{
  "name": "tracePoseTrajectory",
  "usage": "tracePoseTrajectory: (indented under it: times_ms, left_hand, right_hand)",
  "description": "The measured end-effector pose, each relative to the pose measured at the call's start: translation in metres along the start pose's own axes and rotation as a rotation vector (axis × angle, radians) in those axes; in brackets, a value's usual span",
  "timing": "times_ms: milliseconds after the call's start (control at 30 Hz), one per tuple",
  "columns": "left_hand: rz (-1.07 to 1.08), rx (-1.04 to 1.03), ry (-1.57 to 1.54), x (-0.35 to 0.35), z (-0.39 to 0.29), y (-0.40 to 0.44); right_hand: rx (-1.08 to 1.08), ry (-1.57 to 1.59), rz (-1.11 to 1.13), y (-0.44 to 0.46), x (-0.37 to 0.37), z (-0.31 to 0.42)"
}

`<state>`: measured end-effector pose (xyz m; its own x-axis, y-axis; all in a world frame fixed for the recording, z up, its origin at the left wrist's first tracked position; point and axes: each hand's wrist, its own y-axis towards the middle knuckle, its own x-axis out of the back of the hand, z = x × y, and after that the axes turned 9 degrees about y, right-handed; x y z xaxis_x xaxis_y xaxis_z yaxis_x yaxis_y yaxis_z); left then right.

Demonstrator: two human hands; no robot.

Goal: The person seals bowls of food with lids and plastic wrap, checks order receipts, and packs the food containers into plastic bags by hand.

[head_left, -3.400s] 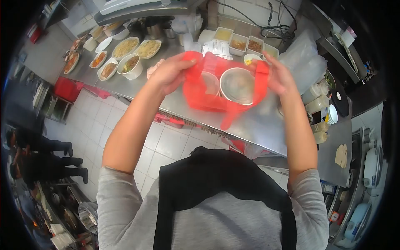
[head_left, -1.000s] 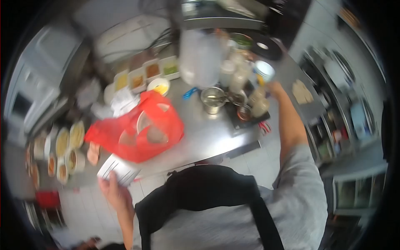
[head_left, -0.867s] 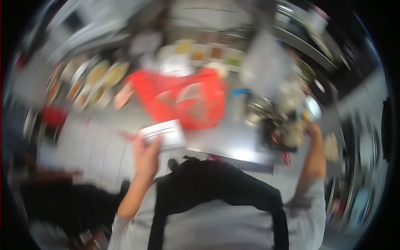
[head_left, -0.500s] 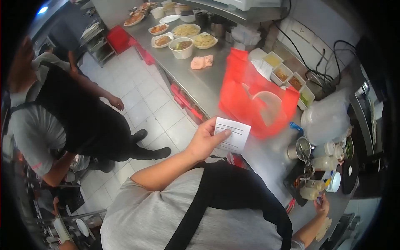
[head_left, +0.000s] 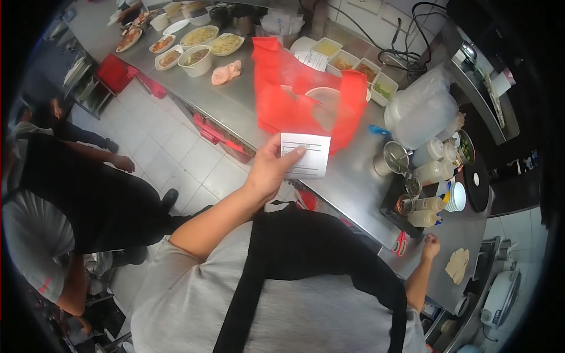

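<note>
Between the thumb and fingers of my left hand [head_left: 272, 165] is a white printed slip [head_left: 309, 156], in front of the red bag [head_left: 276, 112]. That bag stands on the steel counter [head_left: 353, 188] with round lidded containers inside. My right hand [head_left: 431, 246] is at the right, over the counter edge, its fingers curled; whether it holds anything is too small to tell. Red-handled scissors [head_left: 399, 243] lie just left of it, and a beige cloth [head_left: 457, 265] is to its right. Sauce bottles [head_left: 425, 212] stand above it.
Dishes of food [head_left: 199, 36] and a pink cloth [head_left: 226, 73] are on the counter at the upper left. Small tubs [head_left: 365, 69] stand behind the bag. A metal pot [head_left: 390, 159] is near the bottles. A person in a black apron [head_left: 88, 188] stands at the left.
The view has turned and the counter appears shifted left. My right hand has moved away from the sauce bottles, toward the scissors. My left hand still holds the slip. The person at the left remains.
</note>
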<state>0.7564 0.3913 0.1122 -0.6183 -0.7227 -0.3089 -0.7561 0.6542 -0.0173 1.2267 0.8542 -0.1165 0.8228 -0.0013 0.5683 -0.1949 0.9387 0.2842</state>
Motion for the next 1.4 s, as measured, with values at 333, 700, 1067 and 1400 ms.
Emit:
tracePoseTrajectory:
  times_ms: [333,700,1067,1400]
  left_hand:
    - [0.117,-0.226,0.149,-0.026,-0.010,0.030]
    - [0.180,-0.867,1.508,0.057,-0.034,0.103]
    - [0.502,-1.128,1.810,0.093,-0.072,0.146]
    - [0.785,-1.229,1.567,0.113,-0.106,0.136]
  right_hand:
    - [0.313,1.008,0.710,-0.108,-0.073,0.476]
    - [0.475,0.948,0.483,-0.128,-0.203,0.611]
    - [-0.194,0.724,0.780,-0.076,-0.275,0.532]
    - [0.477,-0.462,0.507,-0.087,-0.300,0.561]
